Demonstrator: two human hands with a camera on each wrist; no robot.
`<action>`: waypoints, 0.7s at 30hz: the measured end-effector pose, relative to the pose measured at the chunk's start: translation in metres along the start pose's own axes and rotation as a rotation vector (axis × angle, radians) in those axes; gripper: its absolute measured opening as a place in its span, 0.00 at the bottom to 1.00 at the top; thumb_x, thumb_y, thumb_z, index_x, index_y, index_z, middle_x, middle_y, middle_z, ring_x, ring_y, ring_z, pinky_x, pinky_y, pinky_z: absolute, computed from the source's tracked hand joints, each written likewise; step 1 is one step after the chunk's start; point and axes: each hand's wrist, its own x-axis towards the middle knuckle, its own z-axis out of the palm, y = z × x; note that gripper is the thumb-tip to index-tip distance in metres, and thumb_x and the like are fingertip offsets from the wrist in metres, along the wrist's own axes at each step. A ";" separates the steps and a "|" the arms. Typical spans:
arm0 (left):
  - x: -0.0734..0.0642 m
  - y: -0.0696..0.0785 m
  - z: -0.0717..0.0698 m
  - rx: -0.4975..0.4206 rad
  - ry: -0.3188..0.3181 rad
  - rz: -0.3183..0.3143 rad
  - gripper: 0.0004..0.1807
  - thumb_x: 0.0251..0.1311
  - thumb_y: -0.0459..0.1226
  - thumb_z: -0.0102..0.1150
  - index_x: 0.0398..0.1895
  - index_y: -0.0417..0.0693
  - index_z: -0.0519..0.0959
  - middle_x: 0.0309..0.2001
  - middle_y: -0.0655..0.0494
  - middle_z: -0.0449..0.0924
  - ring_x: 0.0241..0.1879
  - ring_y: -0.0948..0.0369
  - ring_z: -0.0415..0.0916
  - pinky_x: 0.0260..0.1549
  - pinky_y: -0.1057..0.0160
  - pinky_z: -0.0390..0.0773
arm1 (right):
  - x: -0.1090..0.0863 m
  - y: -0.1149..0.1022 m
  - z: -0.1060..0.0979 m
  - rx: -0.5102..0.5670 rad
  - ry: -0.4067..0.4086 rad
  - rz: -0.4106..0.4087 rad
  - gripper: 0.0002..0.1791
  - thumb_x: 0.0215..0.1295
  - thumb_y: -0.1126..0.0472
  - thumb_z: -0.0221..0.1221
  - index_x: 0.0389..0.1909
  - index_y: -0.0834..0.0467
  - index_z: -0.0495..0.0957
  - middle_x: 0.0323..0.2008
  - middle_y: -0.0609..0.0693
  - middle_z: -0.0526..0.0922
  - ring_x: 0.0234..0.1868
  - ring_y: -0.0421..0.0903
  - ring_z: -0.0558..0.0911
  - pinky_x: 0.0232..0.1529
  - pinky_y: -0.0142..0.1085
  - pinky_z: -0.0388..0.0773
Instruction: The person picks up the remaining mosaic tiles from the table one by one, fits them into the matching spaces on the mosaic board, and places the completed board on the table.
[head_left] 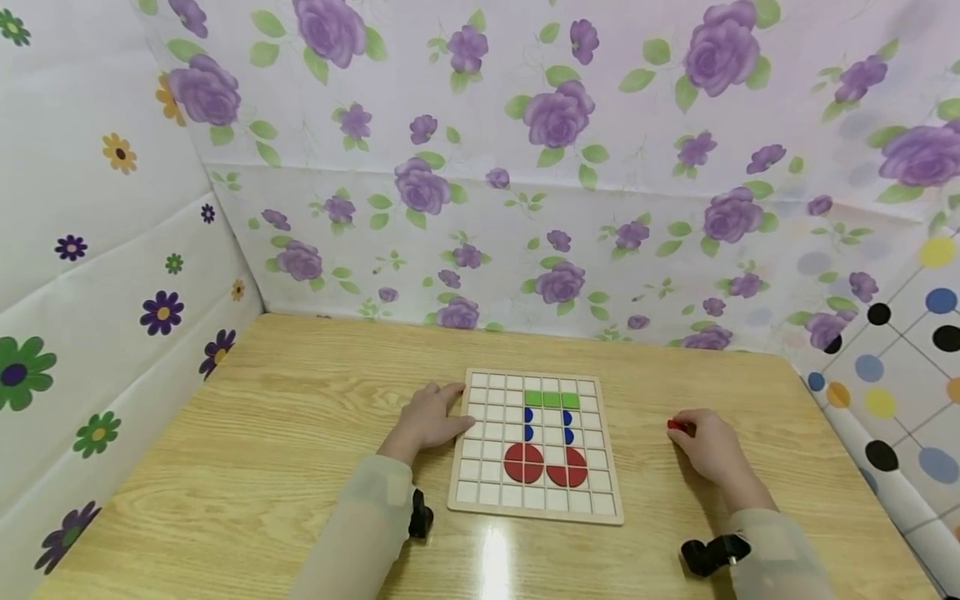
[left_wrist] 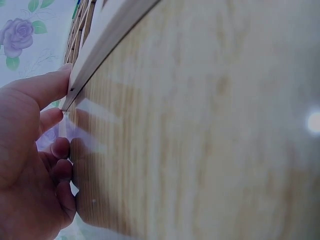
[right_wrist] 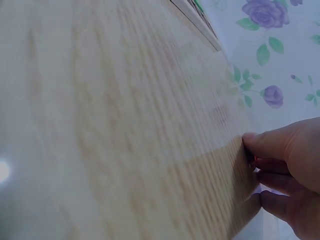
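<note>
A wooden grid board (head_left: 480, 497) lies on the table. On it, three green squares (head_left: 551, 400) form a row, with several blue half circles (head_left: 567, 418) below. Lower down are a full red circle (head_left: 524, 463) and a red three-quarter circle (head_left: 567, 468) whose upper left cell shows white. My left hand (head_left: 429, 419) rests at the board's left edge, thumb and forefinger touching the rim, the other fingers loosely bent. Right of the board, my right hand (head_left: 707, 444) pinches a small red piece (head_left: 673, 425) just over the table; the fingers mostly hide its shape.
The wooden table (head_left: 315, 375) meets a rose-printed cloth (head_left: 465, 250) at the back. Flower-printed cloth (head_left: 112, 333) hangs at the left and dotted cloth (head_left: 892, 400) at the right. A black camera mount sits on each wrist.
</note>
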 end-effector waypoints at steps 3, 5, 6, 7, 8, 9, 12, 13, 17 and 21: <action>0.000 0.000 0.000 -0.001 -0.005 -0.004 0.35 0.60 0.53 0.56 0.70 0.57 0.62 0.67 0.40 0.60 0.67 0.40 0.57 0.60 0.35 0.61 | 0.000 -0.002 0.001 0.001 0.000 0.011 0.18 0.65 0.64 0.57 0.51 0.72 0.75 0.50 0.72 0.74 0.51 0.69 0.74 0.50 0.58 0.73; 0.000 0.000 0.000 -0.006 -0.006 -0.002 0.35 0.60 0.53 0.56 0.70 0.57 0.62 0.68 0.40 0.60 0.67 0.39 0.56 0.60 0.35 0.61 | 0.000 -0.004 0.001 -0.002 0.003 0.010 0.17 0.65 0.64 0.57 0.49 0.72 0.75 0.48 0.72 0.75 0.49 0.68 0.75 0.48 0.57 0.74; -0.001 -0.001 0.000 -0.008 -0.004 0.000 0.35 0.61 0.53 0.56 0.70 0.57 0.62 0.68 0.40 0.60 0.68 0.39 0.56 0.60 0.35 0.60 | 0.000 -0.004 0.001 -0.006 0.005 0.004 0.16 0.64 0.65 0.57 0.48 0.72 0.75 0.47 0.72 0.75 0.48 0.67 0.76 0.47 0.57 0.74; -0.001 0.000 0.000 -0.010 -0.007 0.000 0.35 0.61 0.53 0.56 0.70 0.57 0.62 0.68 0.40 0.59 0.68 0.39 0.55 0.61 0.35 0.60 | 0.000 -0.005 0.000 -0.006 0.011 -0.003 0.15 0.64 0.65 0.57 0.47 0.73 0.76 0.45 0.71 0.76 0.46 0.66 0.76 0.46 0.56 0.75; -0.001 0.000 0.000 -0.012 -0.007 0.002 0.35 0.61 0.53 0.56 0.70 0.57 0.62 0.69 0.40 0.59 0.68 0.39 0.55 0.61 0.34 0.60 | 0.000 -0.006 0.000 -0.010 0.018 -0.012 0.15 0.64 0.66 0.57 0.46 0.73 0.76 0.44 0.70 0.76 0.44 0.65 0.77 0.44 0.55 0.75; -0.001 0.000 -0.001 -0.011 -0.008 0.004 0.35 0.61 0.53 0.56 0.70 0.57 0.62 0.69 0.40 0.59 0.68 0.39 0.55 0.60 0.34 0.60 | 0.000 -0.006 0.000 -0.013 0.028 -0.024 0.14 0.63 0.67 0.58 0.45 0.73 0.76 0.42 0.69 0.77 0.43 0.64 0.78 0.43 0.54 0.76; -0.001 0.000 -0.001 -0.009 -0.007 0.004 0.35 0.61 0.53 0.56 0.71 0.56 0.62 0.68 0.39 0.59 0.68 0.39 0.55 0.61 0.34 0.60 | 0.001 -0.008 0.001 -0.035 0.063 -0.067 0.11 0.62 0.68 0.58 0.41 0.72 0.76 0.35 0.65 0.79 0.38 0.60 0.78 0.39 0.52 0.75; -0.001 0.000 -0.001 -0.008 -0.006 0.003 0.35 0.61 0.53 0.56 0.71 0.56 0.62 0.68 0.39 0.59 0.68 0.39 0.55 0.60 0.35 0.60 | 0.001 -0.008 0.002 -0.040 0.072 -0.078 0.10 0.61 0.68 0.59 0.40 0.72 0.76 0.34 0.64 0.79 0.37 0.58 0.78 0.39 0.51 0.75; -0.001 0.000 -0.002 -0.008 0.000 0.001 0.35 0.61 0.53 0.56 0.70 0.57 0.62 0.68 0.40 0.60 0.68 0.40 0.55 0.61 0.35 0.60 | 0.001 -0.009 0.003 -0.040 0.073 -0.085 0.08 0.61 0.68 0.58 0.39 0.70 0.75 0.32 0.61 0.77 0.35 0.54 0.76 0.36 0.48 0.74; -0.001 0.001 -0.002 -0.007 -0.003 0.004 0.35 0.61 0.53 0.55 0.70 0.57 0.62 0.68 0.40 0.59 0.68 0.40 0.55 0.61 0.35 0.60 | 0.001 -0.008 0.005 -0.004 0.037 -0.035 0.11 0.63 0.67 0.57 0.43 0.69 0.75 0.34 0.61 0.78 0.34 0.53 0.77 0.35 0.46 0.74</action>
